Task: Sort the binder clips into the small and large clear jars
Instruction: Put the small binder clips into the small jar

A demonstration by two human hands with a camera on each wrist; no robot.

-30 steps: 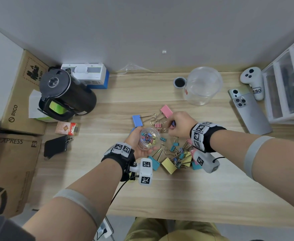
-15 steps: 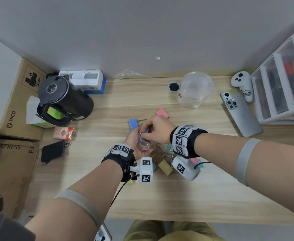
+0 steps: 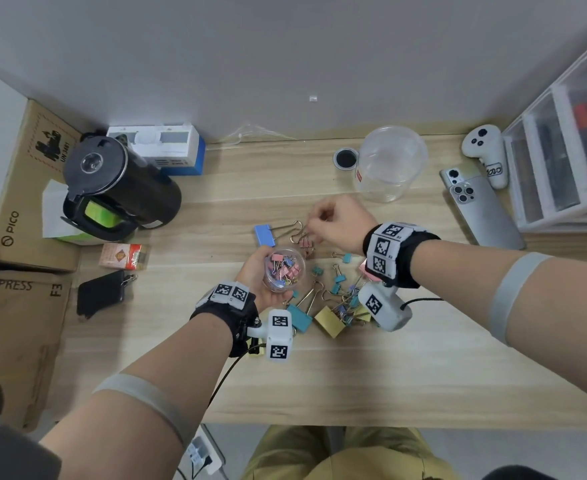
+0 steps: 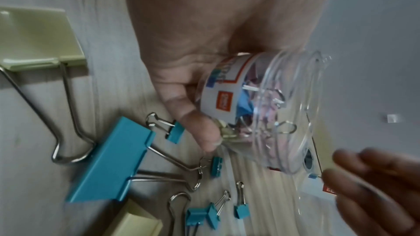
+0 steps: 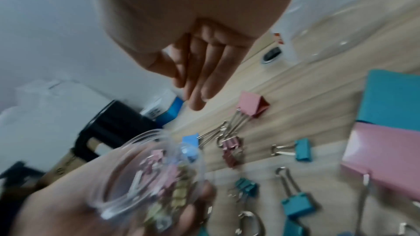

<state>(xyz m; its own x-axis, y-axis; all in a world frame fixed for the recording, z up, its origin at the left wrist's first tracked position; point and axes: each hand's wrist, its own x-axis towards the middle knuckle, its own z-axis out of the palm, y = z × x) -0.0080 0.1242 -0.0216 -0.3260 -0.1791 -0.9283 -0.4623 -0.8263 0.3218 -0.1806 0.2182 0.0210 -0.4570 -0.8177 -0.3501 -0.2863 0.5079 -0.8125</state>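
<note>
My left hand (image 3: 255,271) grips the small clear jar (image 3: 283,270), tilted and holding several small coloured clips; its labelled wall shows in the left wrist view (image 4: 261,107). My right hand (image 3: 320,220) hovers just beyond the jar, above two small pink clips (image 3: 306,243) and the wire handles of a large blue clip (image 3: 264,234). In the right wrist view its fingers (image 5: 195,87) point down, straight and empty. The large clear jar (image 3: 389,164) stands empty at the back. A pile of large and small clips (image 3: 337,306) lies under my right wrist.
A black kettle (image 3: 119,188) and cardboard boxes (image 3: 18,202) stand at the left. A phone (image 3: 479,209), white controller (image 3: 486,154) and clear drawer unit (image 3: 562,150) are at the right. A red pack (image 3: 122,256) and black pouch (image 3: 101,292) lie left of the jar.
My right hand carried a small clip from the table to the small jar, then drew back beyond the jar, empty. My left hand kept holding the jar.
</note>
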